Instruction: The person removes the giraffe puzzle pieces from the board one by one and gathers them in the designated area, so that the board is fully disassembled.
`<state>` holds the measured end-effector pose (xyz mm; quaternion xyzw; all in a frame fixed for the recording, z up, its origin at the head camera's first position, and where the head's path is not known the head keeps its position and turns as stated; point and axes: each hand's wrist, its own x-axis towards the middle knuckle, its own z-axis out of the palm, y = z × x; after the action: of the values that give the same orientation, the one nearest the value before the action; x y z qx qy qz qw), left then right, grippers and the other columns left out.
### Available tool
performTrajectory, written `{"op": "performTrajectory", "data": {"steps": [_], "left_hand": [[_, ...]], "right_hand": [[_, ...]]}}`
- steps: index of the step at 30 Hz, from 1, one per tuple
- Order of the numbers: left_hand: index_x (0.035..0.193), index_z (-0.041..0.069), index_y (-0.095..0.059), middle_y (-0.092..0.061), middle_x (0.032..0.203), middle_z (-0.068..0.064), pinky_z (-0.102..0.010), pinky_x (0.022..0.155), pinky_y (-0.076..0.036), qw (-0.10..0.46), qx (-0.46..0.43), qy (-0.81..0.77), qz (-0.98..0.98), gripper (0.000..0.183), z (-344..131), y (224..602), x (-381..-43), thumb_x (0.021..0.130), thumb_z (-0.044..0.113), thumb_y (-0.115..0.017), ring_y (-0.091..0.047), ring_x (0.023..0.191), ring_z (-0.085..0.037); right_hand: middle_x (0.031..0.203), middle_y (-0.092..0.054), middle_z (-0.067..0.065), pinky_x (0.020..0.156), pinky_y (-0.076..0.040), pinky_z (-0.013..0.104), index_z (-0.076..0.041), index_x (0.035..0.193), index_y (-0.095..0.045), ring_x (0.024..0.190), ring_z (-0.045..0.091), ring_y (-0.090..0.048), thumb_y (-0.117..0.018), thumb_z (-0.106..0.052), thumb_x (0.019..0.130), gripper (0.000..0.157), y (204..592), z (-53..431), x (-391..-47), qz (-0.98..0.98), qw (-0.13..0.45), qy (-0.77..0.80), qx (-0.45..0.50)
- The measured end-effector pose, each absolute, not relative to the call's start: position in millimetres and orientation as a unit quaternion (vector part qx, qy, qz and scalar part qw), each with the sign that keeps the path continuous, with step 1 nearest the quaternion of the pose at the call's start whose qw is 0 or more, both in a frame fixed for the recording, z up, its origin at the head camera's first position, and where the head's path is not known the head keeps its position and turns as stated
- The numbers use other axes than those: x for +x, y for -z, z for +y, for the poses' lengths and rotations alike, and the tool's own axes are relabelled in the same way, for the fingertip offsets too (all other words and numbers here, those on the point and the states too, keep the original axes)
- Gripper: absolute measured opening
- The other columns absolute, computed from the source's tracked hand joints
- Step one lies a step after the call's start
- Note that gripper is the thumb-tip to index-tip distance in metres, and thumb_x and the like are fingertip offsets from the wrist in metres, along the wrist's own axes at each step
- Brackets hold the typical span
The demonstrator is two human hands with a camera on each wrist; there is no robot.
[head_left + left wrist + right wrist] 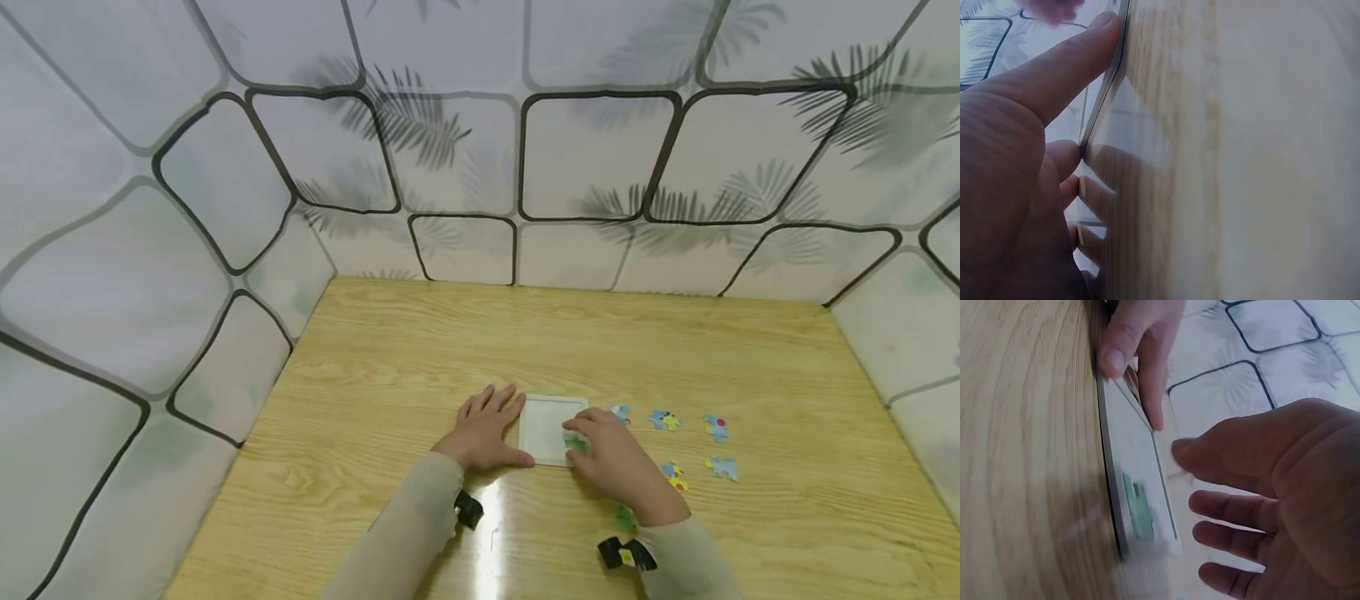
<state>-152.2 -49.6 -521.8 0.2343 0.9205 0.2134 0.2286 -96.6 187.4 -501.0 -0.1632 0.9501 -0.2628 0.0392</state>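
Note:
A square white puzzle tray (542,429) lies flat on the table. My left hand (486,429) rests at its left side, fingers spread, with the thumb on the near left corner. In the left wrist view the thumb (1069,72) lies straight against the tray's edge. A green-and-white puzzle piece (1139,509) lies inside the tray, at its near right part. Over that part hovers my right hand (618,467); the right wrist view shows its fingers (1232,509) loosely bent, apart from the piece and holding nothing.
Right of the tray, several loose blue and yellow jigsaw pieces (665,419) lie on the wooden table (390,333). A green piece (625,517) sits near the right wrist. Patterned fabric walls (465,250) border the table at the back and sides.

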Motion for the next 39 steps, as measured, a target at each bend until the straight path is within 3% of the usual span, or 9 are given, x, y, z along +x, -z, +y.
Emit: {"op": "performTrajectory", "data": {"steps": [6, 14, 20, 31, 39], "left_hand": [[0.163, 0.023, -0.017, -0.005, 0.17, 0.004, -0.051, 0.122, 0.0, 0.23, 0.232, -0.214, 0.921, 0.103, -48, 520, -152, 0.085, 0.064, -0.07, 0.004, 0.155, -0.029], [0.163, 0.023, -0.018, -0.006, 0.17, 0.003, -0.053, 0.122, -0.001, 0.229, 0.235, -0.212, 0.921, 0.102, -49, 522, -152, 0.085, 0.064, -0.07, 0.003, 0.155, -0.03], [0.163, 0.026, -0.016, -0.005, 0.17, 0.005, -0.051, 0.122, 0.0, 0.232, 0.233, -0.207, 0.921, 0.103, -48, 522, -152, 0.084, 0.065, -0.069, 0.005, 0.155, -0.028], [0.163, 0.025, -0.017, -0.005, 0.17, 0.005, -0.051, 0.122, 0.0, 0.23, 0.234, -0.215, 0.92, 0.102, -48, 521, -152, 0.085, 0.064, -0.071, 0.005, 0.155, -0.029], [0.163, 0.025, -0.018, -0.005, 0.17, 0.004, -0.052, 0.122, 0.0, 0.229, 0.235, -0.216, 0.92, 0.102, -49, 520, -152, 0.085, 0.064, -0.07, 0.004, 0.155, -0.029]], "right_hand": [[0.114, -0.064, 0.013, 0.091, -0.047, 0.054, -0.001, 0.115, -0.072, 0.104, 0.036, -0.056, -0.073, -0.004, 0.078, 0.038, 506, 177, -104, 0.958, 0.058, 0.219, -0.175], [0.103, -0.062, 0.006, 0.081, -0.047, 0.05, -0.006, 0.108, -0.073, 0.092, 0.027, -0.053, -0.073, -0.005, 0.078, 0.029, 512, 177, -104, 0.962, 0.07, 0.206, -0.165], [0.102, -0.058, 0.004, 0.084, -0.045, 0.048, -0.008, 0.105, -0.071, 0.093, 0.025, -0.051, -0.069, 0.002, 0.077, 0.03, 513, 177, -105, 0.956, 0.095, 0.234, -0.147], [0.101, -0.049, 0.002, 0.083, -0.047, 0.039, -0.009, 0.11, -0.067, 0.09, 0.019, -0.05, -0.064, 0.008, 0.081, 0.034, 515, 180, -107, 0.935, 0.126, 0.314, -0.108], [0.107, -0.062, 0.002, 0.087, -0.052, 0.045, -0.007, 0.113, -0.066, 0.095, 0.019, -0.059, -0.068, 0.004, 0.088, 0.028, 516, 189, -104, 0.924, 0.119, 0.351, -0.095]]}}
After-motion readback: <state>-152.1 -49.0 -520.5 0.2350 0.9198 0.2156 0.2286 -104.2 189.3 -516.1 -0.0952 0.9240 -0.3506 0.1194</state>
